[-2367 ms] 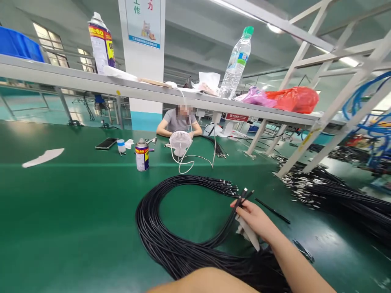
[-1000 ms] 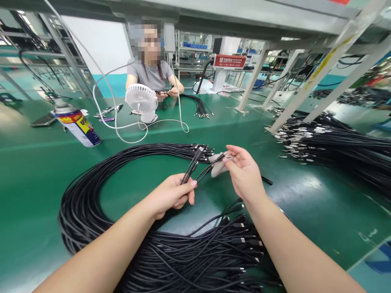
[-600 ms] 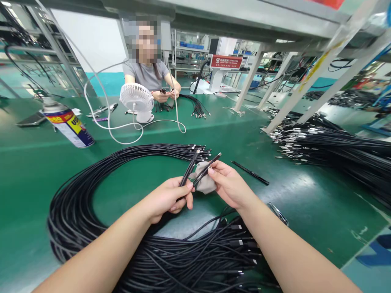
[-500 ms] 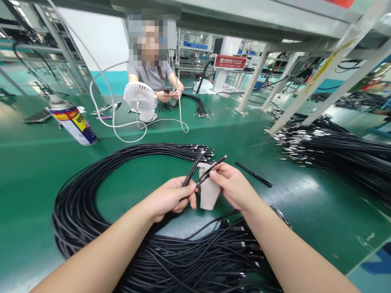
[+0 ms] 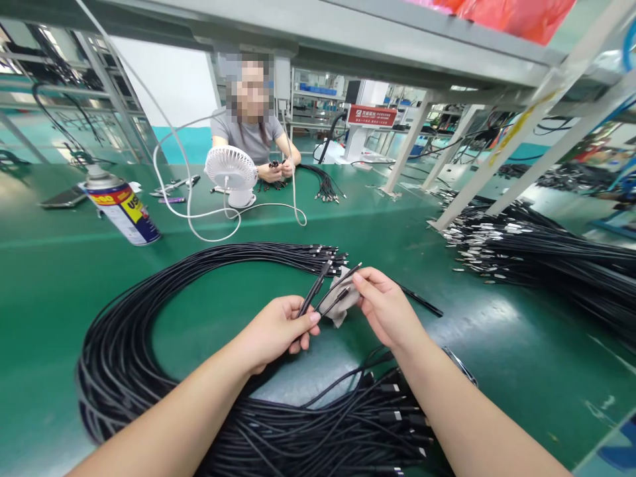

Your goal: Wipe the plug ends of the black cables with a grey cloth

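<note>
My left hand is closed around several black USB cables, whose connector ends fan out beyond the thumb. A grey cloth hangs from my right hand, pinched between thumb and fingers, close to the tip of one of the cables. Whether these fingers also grip that cable I cannot tell. Under and around both hands lies a large looped bundle of black cables. Its far ends sit just behind the cloth, and its near ends with metal plugs spread below my right forearm.
A black pen-like stick lies right of my right hand, with a metal object by the forearm. Spray can and white fan stand farther back. More cables are heaped at right. Across the table, a person handles cables.
The cloth has gone from hanging long to bunched up by the cable ends. The cable ends in my left hand have spread apart. The view has tilted up slightly.
</note>
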`<state>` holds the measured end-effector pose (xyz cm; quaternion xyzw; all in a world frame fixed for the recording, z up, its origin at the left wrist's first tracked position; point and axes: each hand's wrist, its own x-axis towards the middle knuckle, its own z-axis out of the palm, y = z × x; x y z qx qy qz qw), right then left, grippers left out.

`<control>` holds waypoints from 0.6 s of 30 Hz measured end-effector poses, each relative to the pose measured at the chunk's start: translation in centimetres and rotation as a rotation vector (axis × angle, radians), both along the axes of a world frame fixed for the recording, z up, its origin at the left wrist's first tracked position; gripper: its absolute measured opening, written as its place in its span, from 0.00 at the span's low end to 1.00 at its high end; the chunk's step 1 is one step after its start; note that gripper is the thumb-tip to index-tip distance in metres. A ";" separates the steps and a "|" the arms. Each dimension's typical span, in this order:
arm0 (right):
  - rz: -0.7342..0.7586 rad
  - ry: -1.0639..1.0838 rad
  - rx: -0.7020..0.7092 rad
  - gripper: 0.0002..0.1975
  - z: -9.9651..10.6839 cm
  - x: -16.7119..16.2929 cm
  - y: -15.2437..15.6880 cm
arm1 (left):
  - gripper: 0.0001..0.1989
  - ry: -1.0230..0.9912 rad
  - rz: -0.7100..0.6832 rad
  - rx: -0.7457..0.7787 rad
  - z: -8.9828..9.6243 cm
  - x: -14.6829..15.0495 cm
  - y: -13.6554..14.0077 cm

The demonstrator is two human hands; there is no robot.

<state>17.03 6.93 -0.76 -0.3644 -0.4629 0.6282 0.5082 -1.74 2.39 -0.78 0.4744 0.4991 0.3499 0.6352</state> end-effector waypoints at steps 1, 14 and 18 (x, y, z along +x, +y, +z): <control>0.005 0.029 0.000 0.15 0.1 0.0 0.0 | 0.18 -0.013 0.012 -0.006 0.0 0.0 0.0; -0.024 -0.171 0.062 0.17 -0.4 -0.5 -0.6 | 0.26 -0.062 -0.008 -0.053 0.7 0.3 -0.5; 0.070 -0.120 -0.052 0.24 -0.8 -0.8 -0.6 | 0.27 -0.053 -0.014 -0.044 0.5 0.2 -0.4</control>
